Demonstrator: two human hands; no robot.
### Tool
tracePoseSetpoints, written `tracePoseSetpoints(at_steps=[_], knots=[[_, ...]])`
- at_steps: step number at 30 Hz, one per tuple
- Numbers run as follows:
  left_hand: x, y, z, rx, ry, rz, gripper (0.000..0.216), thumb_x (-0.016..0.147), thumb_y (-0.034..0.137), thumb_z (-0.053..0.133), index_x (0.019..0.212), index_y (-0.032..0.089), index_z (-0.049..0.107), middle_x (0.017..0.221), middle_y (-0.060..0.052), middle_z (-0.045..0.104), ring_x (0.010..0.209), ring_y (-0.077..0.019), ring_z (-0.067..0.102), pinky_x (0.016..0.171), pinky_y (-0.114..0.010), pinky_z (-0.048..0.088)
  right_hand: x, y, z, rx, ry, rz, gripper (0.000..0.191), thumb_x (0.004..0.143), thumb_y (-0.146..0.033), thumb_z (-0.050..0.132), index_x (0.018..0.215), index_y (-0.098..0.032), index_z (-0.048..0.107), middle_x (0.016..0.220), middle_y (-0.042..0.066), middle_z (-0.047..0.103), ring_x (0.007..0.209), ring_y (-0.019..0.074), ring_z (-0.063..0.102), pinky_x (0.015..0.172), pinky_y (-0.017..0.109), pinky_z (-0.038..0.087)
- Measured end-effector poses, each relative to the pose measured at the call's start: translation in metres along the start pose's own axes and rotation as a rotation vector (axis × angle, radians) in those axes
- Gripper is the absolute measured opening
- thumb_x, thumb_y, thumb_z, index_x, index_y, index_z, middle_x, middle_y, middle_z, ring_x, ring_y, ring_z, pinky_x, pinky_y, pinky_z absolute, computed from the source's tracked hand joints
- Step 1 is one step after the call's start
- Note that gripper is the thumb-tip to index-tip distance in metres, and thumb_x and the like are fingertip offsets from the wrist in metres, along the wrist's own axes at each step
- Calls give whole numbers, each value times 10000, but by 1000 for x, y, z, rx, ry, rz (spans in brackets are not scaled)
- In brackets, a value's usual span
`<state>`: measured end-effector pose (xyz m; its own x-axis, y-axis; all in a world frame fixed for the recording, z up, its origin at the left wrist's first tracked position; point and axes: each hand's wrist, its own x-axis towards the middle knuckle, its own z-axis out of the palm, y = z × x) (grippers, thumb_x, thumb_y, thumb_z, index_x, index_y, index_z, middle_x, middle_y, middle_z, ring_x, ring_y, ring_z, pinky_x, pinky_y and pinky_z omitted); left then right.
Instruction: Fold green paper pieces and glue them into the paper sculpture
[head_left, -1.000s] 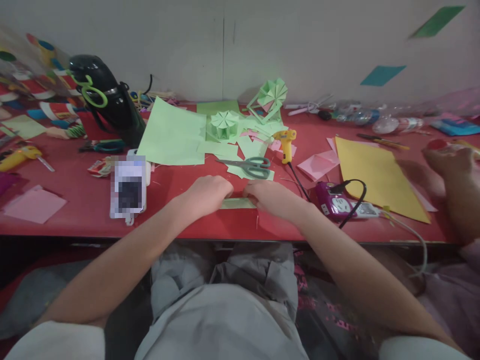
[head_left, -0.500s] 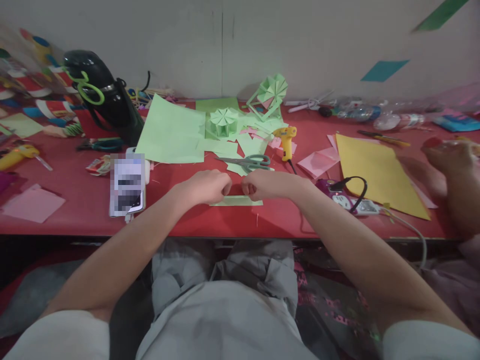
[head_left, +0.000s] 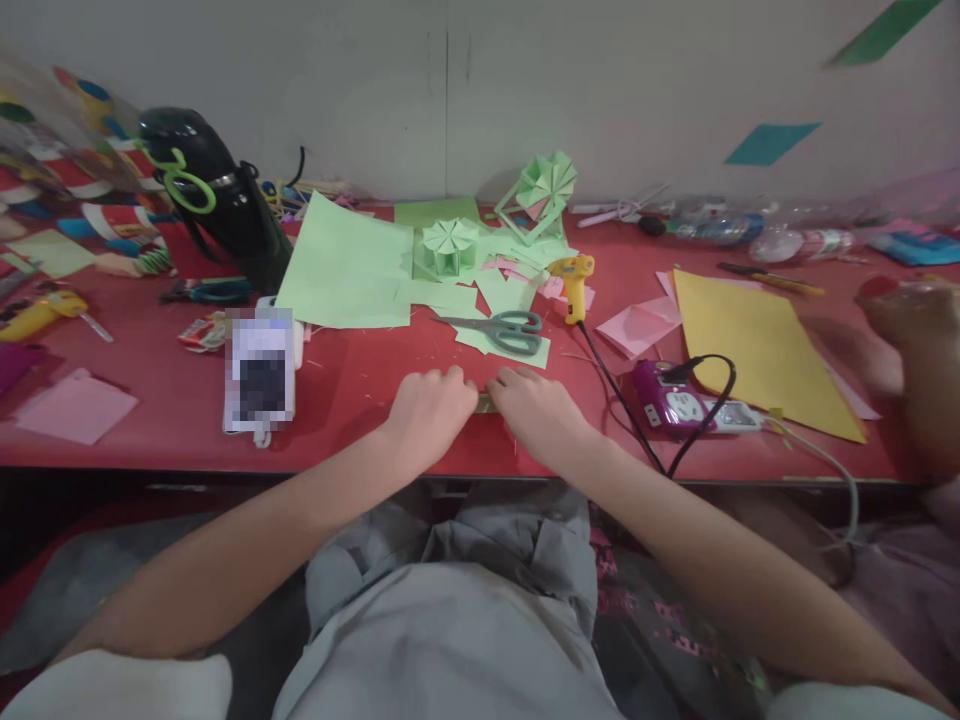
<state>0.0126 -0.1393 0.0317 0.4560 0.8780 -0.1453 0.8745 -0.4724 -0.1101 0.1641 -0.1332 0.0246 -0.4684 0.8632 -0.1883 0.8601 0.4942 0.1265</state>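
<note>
A pale green paper strip [head_left: 486, 403] shows only in the narrow gap between my hands, near the table's front edge. My left hand [head_left: 436, 408] has its fingers curled down over the strip's left part. Over the right part, my right hand [head_left: 536, 410] is closed in the same way, knuckles up. The fingertips of both hands are hidden beneath them. Just beyond lie grey-green scissors [head_left: 502, 328], partly on green paper scraps. Farther back stand a folded green paper drum shape [head_left: 450, 248] and a green paper wheel [head_left: 546, 182] on a paper frame.
A yellow glue gun [head_left: 574, 285] trails a black cord past my right hand to a purple power socket [head_left: 667, 398]. At left are a phone [head_left: 261, 375] and a black bottle [head_left: 217, 200]. Yellow paper [head_left: 757, 350] lies right, near another person's arm [head_left: 926, 350].
Both hands have come nearer the table's front edge and now cover most of the strip, which earlier lay visible in front of them. The other person's hand at right has shifted slightly.
</note>
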Motion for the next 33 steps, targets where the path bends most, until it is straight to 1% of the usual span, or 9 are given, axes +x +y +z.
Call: tracePoseSetpoints(at_steps=[6, 14, 16, 18, 19, 23, 26, 30, 33], knots=[[-5, 6, 7, -26, 17, -68, 332, 859, -29, 368, 948, 109, 656, 933, -139, 619, 820, -262, 662, 589, -312, 468, -7, -6, 4, 22, 23, 43, 285, 907, -31, 427, 1038, -140, 655, 1050, 151, 633, 989, 261, 609, 555, 279, 448], [-12, 6, 14, -1, 55, -61, 338, 848, -27, 350, 919, 121, 646, 915, -122, 605, 773, -249, 652, 561, -314, 471, -15, -8, 22, 35, 132, 69, 246, 911, -62, 441, 990, -154, 655, 1036, 132, 614, 954, 242, 572, 525, 280, 422], [-17, 7, 20, 20, 104, -59, 362, 853, -21, 350, 1006, 117, 646, 924, -120, 600, 768, -235, 646, 551, -300, 467, -19, -8, 29, 43, 191, 66, 222, 925, -95, 444, 986, -155, 650, 1041, 130, 607, 953, 241, 560, 551, 290, 443], [-24, 9, 26, 30, 170, -66, 405, 876, 12, 366, 1193, 105, 599, 954, -127, 596, 785, -232, 641, 550, -295, 470, -23, -9, 36, 59, 237, 62, 216, 930, -117, 451, 1016, -154, 645, 1054, 131, 602, 963, 243, 546, 609, 301, 475], [-27, 11, 29, 33, 193, -65, 412, 885, 30, 375, 1235, 99, 581, 966, -130, 592, 794, -231, 636, 558, -300, 478, -25, -9, 39, 67, 253, 61, 228, 927, -116, 455, 1055, -151, 641, 1066, 131, 600, 974, 246, 540, 647, 307, 489], [-35, 15, 33, 32, 210, -65, 381, 880, 29, 395, 1184, 94, 615, 997, -140, 575, 855, -242, 621, 586, -312, 500, -28, -9, 46, 99, 284, 54, 364, 912, -89, 456, 1249, -139, 582, 1105, 136, 597, 1001, 256, 530, 769, 335, 503], [-33, 13, 30, 44, 186, -65, 376, 882, 7, 368, 1119, 110, 641, 1034, -142, 575, 845, -237, 620, 553, -304, 488, -26, -6, 45, 98, 270, 34, 364, 883, -49, 459, 1193, -151, 619, 1101, 138, 600, 988, 259, 535, 797, 342, 490], [-20, 3, 19, 26, 75, -32, 319, 873, -1, 376, 940, 140, 655, 1012, -119, 599, 803, -231, 632, 529, -292, 461, -13, 8, 36, 133, 185, 12, 315, 871, -28, 462, 1057, -173, 672, 1068, 116, 624, 968, 245, 564, 761, 314, 465], [-7, -9, 10, -16, 43, 26, 270, 854, 5, 430, 944, 145, 643, 960, -104, 626, 835, -243, 648, 567, -287, 452, 2, 24, 25, 252, 100, -63, 304, 903, -41, 436, 1026, -178, 678, 1007, 85, 648, 942, 205, 597, 761, 275, 443]])
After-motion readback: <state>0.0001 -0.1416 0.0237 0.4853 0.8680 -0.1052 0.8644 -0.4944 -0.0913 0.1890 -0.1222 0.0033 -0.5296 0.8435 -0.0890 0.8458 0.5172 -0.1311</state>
